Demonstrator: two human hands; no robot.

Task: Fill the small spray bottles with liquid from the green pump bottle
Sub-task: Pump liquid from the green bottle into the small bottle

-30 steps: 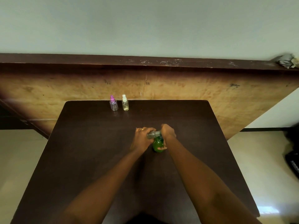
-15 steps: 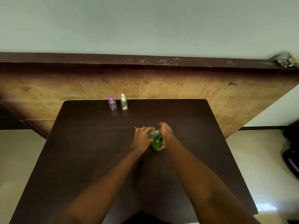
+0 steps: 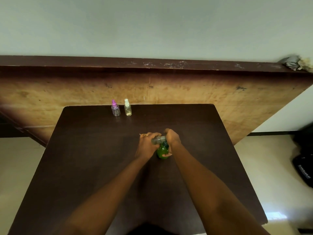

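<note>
Green pump bottle in right hand

Two spray bottles side by side, far edge of table, upper centre-left. Mid-frame: third bottle just above pump bottle.

No text can be read; the white marking on the black bag may be lettering, too blurred.
</note>
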